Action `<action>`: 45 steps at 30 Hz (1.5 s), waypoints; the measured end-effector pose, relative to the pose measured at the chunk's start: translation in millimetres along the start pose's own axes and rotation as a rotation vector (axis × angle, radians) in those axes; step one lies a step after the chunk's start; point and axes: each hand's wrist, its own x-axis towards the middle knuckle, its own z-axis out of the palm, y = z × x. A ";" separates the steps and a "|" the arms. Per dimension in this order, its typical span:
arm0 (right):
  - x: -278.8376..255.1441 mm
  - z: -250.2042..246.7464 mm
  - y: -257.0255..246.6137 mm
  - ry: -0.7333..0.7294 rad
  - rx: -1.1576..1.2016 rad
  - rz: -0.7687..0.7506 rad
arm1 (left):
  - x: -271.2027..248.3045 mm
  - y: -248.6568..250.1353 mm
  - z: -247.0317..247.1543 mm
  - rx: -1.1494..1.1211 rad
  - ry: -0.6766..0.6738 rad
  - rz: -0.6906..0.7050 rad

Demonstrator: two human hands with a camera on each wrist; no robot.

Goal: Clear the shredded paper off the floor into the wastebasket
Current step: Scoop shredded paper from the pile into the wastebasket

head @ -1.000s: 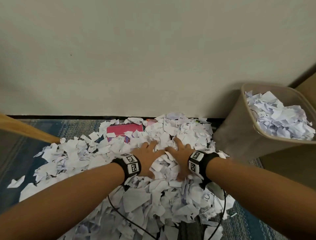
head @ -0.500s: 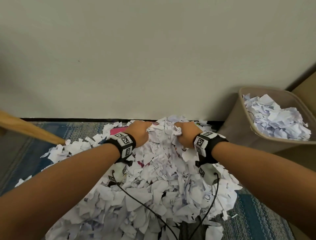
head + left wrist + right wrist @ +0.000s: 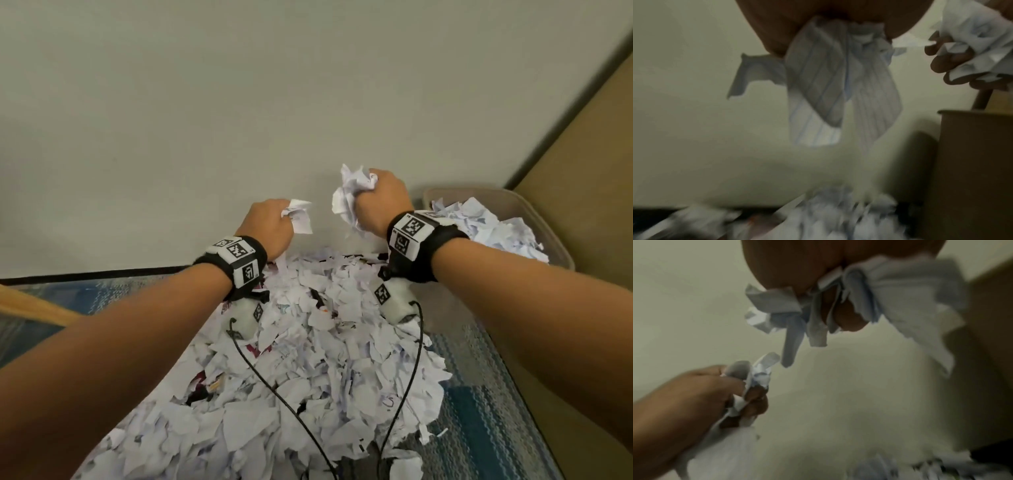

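A big heap of shredded paper covers the floor in front of me. My left hand is raised above it and grips a small bunch of scraps; lined strips hang from that fist. My right hand is higher and further right, gripping a larger crumpled bunch with scraps sticking out between its fingers. The tan wastebasket stands at the right by the wall, filled with torn paper. Both hands are left of its rim.
A pale wall rises straight behind the heap, with a black baseboard. A wooden bar slants in from the left. Blue patterned carpet shows to the right. A tan panel stands behind the basket. Wrist cables trail over the paper.
Both hands pressed flat on the heap, then curled into it, and have now lifted up and to the right with fistfuls of paper, the right hand higher.
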 end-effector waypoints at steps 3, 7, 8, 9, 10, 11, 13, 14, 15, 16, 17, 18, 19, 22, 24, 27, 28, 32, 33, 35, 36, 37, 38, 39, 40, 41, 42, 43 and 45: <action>-4.7 -48.9 12.1 0.140 0.086 0.069 | 26.2 47.5 6.5 -0.137 0.117 0.064; -21.0 -97.7 63.8 0.285 0.247 0.243 | 47.1 124.4 35.4 -0.323 0.194 0.119; -25.1 -103.9 81.1 0.307 0.261 0.288 | 48.1 143.4 45.0 -0.363 0.188 0.138; -30.6 -108.2 98.5 0.317 0.254 0.330 | 47.9 162.3 54.9 -0.394 0.171 0.162; -33.2 -107.7 117.7 0.327 0.247 0.374 | 46.7 179.3 63.4 -0.410 0.147 0.191; -37.3 -105.3 135.8 0.338 0.262 0.415 | 44.8 195.4 71.1 -0.416 0.118 0.219; -45.8 -98.1 165.5 0.344 0.325 0.471 | 40.8 224.8 85.6 -0.407 0.069 0.280; -47.7 -89.5 181.9 0.326 0.366 0.481 | 39.0 236.8 92.9 -0.392 0.045 0.315; -52.2 -84.8 188.9 0.290 0.435 0.488 | 37.1 245.5 99.7 -0.365 0.017 0.346; -51.7 -77.5 201.7 0.266 0.518 0.495 | 36.1 251.6 108.6 -0.328 -0.019 0.369; -52.2 -72.7 210.2 0.240 0.560 0.521 | 34.7 256.5 118.8 -0.282 -0.067 0.378; -48.9 -67.6 220.5 0.216 0.553 0.535 | 33.2 258.7 129.4 -0.230 -0.120 0.374; -47.8 -64.9 224.8 0.156 0.476 0.542 | 32.2 258.7 139.7 -0.167 -0.168 0.361; -47.2 -56.9 230.7 -0.104 0.111 0.549 | 30.0 249.5 163.8 0.222 -0.232 0.336; -51.2 -53.6 228.2 -0.152 -0.018 0.527 | 28.7 241.2 173.1 0.465 -0.264 0.342; -52.9 -52.2 231.2 -0.140 0.018 0.506 | 30.2 234.1 182.9 0.534 -0.364 0.297; -51.3 -51.9 232.2 -0.153 0.035 0.490 | 29.7 234.3 183.0 0.545 -0.393 0.299; -47.5 -63.1 229.0 0.066 0.516 0.508 | 24.7 238.0 181.1 0.767 -0.554 0.368; -47.9 -67.6 226.1 0.117 0.598 0.507 | 25.5 237.2 183.6 0.798 -0.569 0.371; -45.9 -73.6 224.1 0.171 0.674 0.493 | 23.1 239.6 185.2 0.820 -0.578 0.360; -43.9 -74.8 223.8 0.190 0.696 0.485 | 21.4 241.2 183.6 0.806 -0.581 0.359; -43.7 -79.1 220.5 0.197 0.691 0.488 | 20.8 244.2 180.5 0.772 -0.583 0.369; -42.2 -82.8 220.4 0.197 0.678 0.497 | 21.8 248.8 174.7 0.746 -0.584 0.379; -41.4 -88.1 219.6 0.181 0.631 0.511 | 24.1 251.9 168.1 0.721 -0.581 0.397; -39.6 -93.0 222.2 0.145 0.559 0.506 | 27.0 254.7 160.4 0.703 -0.577 0.403; -39.9 -99.4 223.0 0.089 0.454 0.501 | 29.7 257.5 152.1 0.682 -0.571 0.400; -40.8 -104.9 224.3 0.033 0.338 0.501 | 33.2 258.9 145.8 0.668 -0.563 0.396; -42.5 -111.5 223.2 -0.020 0.230 0.500 | 35.9 260.0 139.4 0.656 -0.559 0.389; -46.0 -120.7 221.4 -0.136 0.093 0.491 | 39.3 259.7 130.1 0.596 -0.566 0.374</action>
